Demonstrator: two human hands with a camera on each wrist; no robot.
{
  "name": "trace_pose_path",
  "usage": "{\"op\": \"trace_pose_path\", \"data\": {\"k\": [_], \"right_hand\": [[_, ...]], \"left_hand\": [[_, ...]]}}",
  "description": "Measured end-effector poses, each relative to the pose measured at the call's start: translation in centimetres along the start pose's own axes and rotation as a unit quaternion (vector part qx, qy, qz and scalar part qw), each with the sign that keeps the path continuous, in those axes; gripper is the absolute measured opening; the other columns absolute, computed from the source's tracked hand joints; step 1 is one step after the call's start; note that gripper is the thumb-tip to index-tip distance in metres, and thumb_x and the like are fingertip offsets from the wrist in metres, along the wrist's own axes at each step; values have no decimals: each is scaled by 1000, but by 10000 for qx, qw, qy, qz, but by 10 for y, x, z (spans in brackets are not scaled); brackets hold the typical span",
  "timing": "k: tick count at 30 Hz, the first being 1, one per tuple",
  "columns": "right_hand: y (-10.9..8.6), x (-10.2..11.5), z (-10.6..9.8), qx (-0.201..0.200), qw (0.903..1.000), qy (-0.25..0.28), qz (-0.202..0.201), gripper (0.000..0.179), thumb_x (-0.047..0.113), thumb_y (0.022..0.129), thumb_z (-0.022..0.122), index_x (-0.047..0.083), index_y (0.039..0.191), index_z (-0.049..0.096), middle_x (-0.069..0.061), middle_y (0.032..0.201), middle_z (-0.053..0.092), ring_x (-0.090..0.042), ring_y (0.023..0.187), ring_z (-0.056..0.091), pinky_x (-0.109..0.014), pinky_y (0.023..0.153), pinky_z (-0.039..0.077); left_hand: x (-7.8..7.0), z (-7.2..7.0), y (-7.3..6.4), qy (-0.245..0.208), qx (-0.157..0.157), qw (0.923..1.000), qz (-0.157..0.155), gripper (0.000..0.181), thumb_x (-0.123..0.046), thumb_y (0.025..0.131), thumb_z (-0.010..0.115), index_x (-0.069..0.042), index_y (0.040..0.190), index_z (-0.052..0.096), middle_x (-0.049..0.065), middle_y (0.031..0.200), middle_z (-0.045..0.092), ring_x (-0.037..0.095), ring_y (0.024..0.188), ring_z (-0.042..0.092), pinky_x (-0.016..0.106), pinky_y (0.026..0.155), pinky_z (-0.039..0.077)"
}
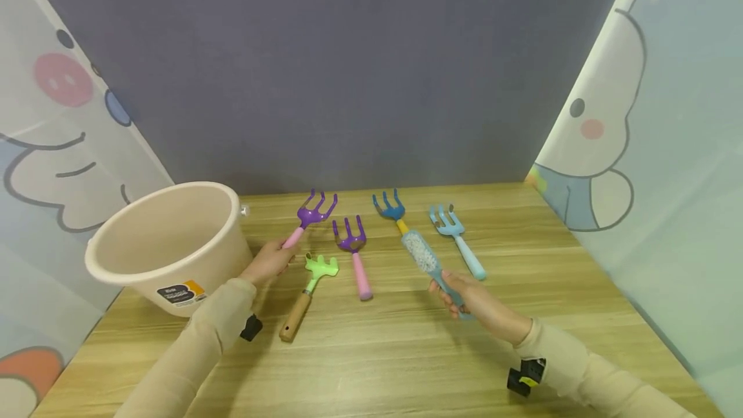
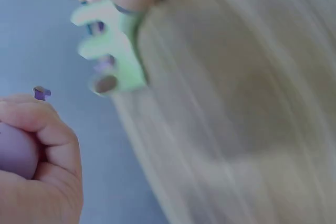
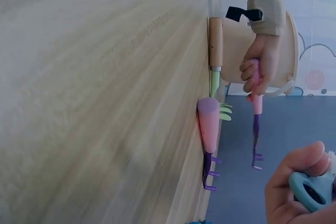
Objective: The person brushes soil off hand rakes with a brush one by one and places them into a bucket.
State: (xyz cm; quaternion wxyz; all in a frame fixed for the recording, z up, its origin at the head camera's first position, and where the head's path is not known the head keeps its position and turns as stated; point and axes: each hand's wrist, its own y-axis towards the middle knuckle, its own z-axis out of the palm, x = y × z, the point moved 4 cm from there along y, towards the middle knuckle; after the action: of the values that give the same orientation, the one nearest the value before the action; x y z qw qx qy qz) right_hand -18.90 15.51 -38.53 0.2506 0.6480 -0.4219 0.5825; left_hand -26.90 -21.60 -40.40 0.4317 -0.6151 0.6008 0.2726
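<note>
My left hand (image 1: 269, 263) grips the pink handle of a purple three-pronged hand rake (image 1: 311, 215), which the right wrist view shows raised off the table. My right hand (image 1: 475, 297) holds a blue-grey scrub brush (image 1: 422, 252) by its handle, pale bristles facing up. A hole in the brush's handle end shows in the right wrist view. Just beyond the brush head is a blue hand rake (image 1: 391, 211), its yellow handle partly hidden. A second purple rake (image 1: 351, 242) with a pink handle and a green rake (image 1: 321, 267) with a wooden handle lie between the hands.
On the left of the wood-grain table (image 1: 371, 353) stands a large cream bucket (image 1: 203, 282) with a label. A light-blue hand fork (image 1: 458, 237) lies right of the brush. A dark panel (image 1: 348, 69) rises at the back, with cartoon-printed sheets (image 1: 667, 147) along both sides.
</note>
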Motion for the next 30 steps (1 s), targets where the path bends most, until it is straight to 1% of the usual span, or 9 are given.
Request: {"op": "trace_pose_path", "data": {"k": [4, 7, 10, 14, 17, 20, 23, 27, 30], "right_hand": [[1, 4, -4, -68, 9996, -79, -250, 49, 42, 100, 22, 1, 104, 49, 5, 70, 43, -6, 59, 43, -22, 56, 36], [1, 8, -7, -164, 9989, -76, -425, 49, 42, 100, 23, 1, 104, 50, 4, 70, 42, -7, 59, 42, -23, 56, 39], [2, 11, -8, -217, 9984, -1, -519, 49, 42, 100, 24, 1, 104, 51, 3, 70, 42, -7, 59, 41, -25, 58, 42], [3, 13, -8, -243, 9982, 65, -544, 50, 42, 99, 27, -1, 106, 50, 3, 71, 41, -8, 60, 40, -23, 58, 42], [3, 14, -7, -210, 9980, 74, -591, 51, 43, 99, 28, -3, 107, 49, 3, 73, 40, -7, 61, 40, -21, 58, 41], [4, 17, -5, -182, 9973, -10, -715, 53, 42, 99, 27, -5, 108, 49, 3, 72, 39, -6, 60, 38, -21, 56, 40], [6, 23, -2, -265, 9939, -297, -1033, 49, 36, 101, 26, -7, 105, 50, 2, 68, 38, -5, 56, 35, -22, 52, 37], [8, 32, 2, -563, 9844, -846, -1434, 40, 25, 102, 26, -6, 101, 52, 1, 65, 35, -5, 53, 30, -23, 47, 31], [10, 37, 4, -911, 9766, -1311, -1440, 35, 22, 101, 30, -2, 103, 56, 0, 64, 33, -6, 53, 27, -23, 48, 29]], "left_hand": [[-15, 14, -14, -87, 175, 9996, 204, 36, -17, 94, 44, 8, 119, 44, 3, 68, 46, 6, 47, 35, 17, 41, 32], [-25, 25, -26, 113, 294, 9989, 350, 36, -18, 94, 46, 8, 119, 46, 6, 68, 48, 8, 48, 37, 18, 40, 32], [-34, 35, -37, 481, 250, 9970, 562, 39, -21, 93, 49, 6, 121, 48, 9, 71, 51, 11, 52, 41, 22, 44, 36], [-41, 46, -48, 1010, 79, 9914, 834, 36, -21, 90, 54, 2, 117, 54, 5, 67, 50, 12, 52, 40, 23, 44, 35], [-44, 53, -55, 1199, 68, 9877, 1006, 31, -20, 89, 56, 1, 112, 56, 1, 60, 45, 10, 48, 35, 20, 40, 29], [-47, 58, -61, 1341, 48, 9843, 1146, 32, -19, 88, 58, 1, 114, 56, 0, 59, 43, 9, 47, 34, 19, 39, 27], [-50, 59, -64, 1448, -8, 9819, 1224, 31, -18, 88, 59, 0, 113, 57, 0, 59, 43, 9, 46, 34, 19, 39, 26], [-54, 59, -68, 1594, -92, 9781, 1335, 32, -19, 87, 59, 0, 113, 57, 0, 59, 44, 8, 46, 35, 20, 39, 27], [-56, 59, -70, 1730, -154, 9744, 1427, 33, -19, 87, 60, 1, 114, 56, -1, 58, 44, 8, 45, 35, 20, 39, 27]]}}
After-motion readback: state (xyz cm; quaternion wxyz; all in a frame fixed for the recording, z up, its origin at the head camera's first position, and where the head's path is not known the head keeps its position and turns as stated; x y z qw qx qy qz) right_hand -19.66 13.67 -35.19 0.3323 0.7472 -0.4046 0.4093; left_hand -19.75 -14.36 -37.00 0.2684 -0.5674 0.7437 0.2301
